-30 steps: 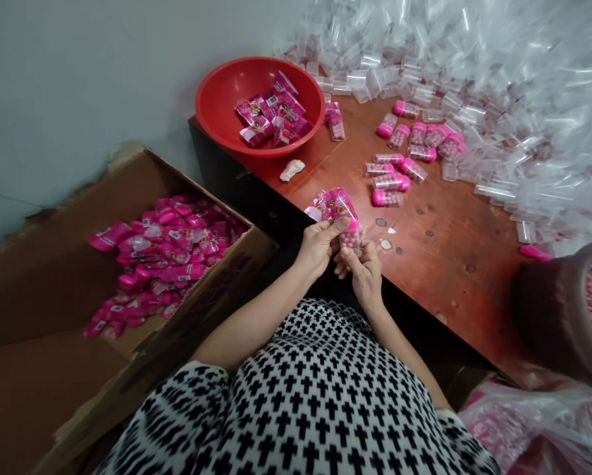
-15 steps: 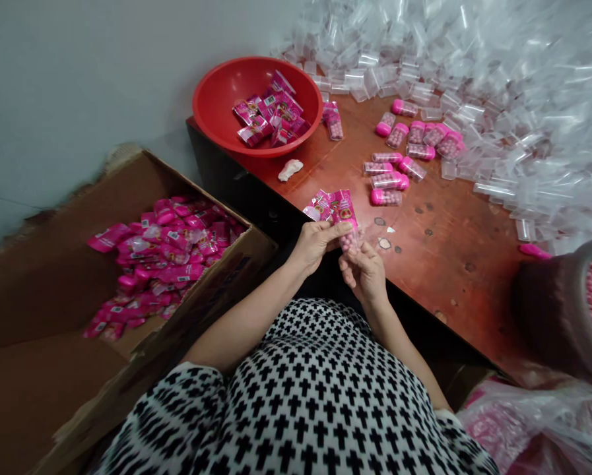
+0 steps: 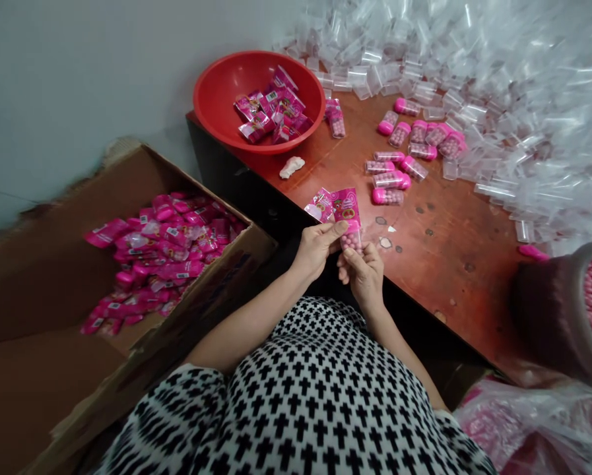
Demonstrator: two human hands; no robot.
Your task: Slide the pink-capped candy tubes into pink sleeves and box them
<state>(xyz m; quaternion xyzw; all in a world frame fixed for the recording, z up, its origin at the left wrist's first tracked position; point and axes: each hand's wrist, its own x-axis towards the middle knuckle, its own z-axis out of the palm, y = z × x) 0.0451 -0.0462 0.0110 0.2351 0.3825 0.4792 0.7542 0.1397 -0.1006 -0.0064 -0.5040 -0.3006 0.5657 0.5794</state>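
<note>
Over the table's front edge, my two hands hold one clear tube of pink candy balls (image 3: 351, 240) with a printed pink wrapper (image 3: 346, 202) around its upper part. My left hand (image 3: 316, 247) pinches the tube's upper left side, thumb across the front. The fingers of my right hand (image 3: 365, 269) are closed on its lower end. Just beyond my left hand lies another printed wrapper (image 3: 319, 206), flat on the table (image 3: 424, 264). Several pink-capped tubes of candy (image 3: 389, 179) rest on their sides farther back.
A red bowl (image 3: 211, 109) with wrapped pieces stands at the table's far left. Left of the table, a cardboard box (image 3: 187, 330) holds a pile of wrapped tubes. Empty clear tubes (image 3: 513, 99) are heaped at the back right. A dark bucket (image 3: 548, 310) of pink balls stands right.
The wrapper's printed face has turned flatter toward me, and more of the tube shows between my hands. My right hand has shifted slightly down the tube.
</note>
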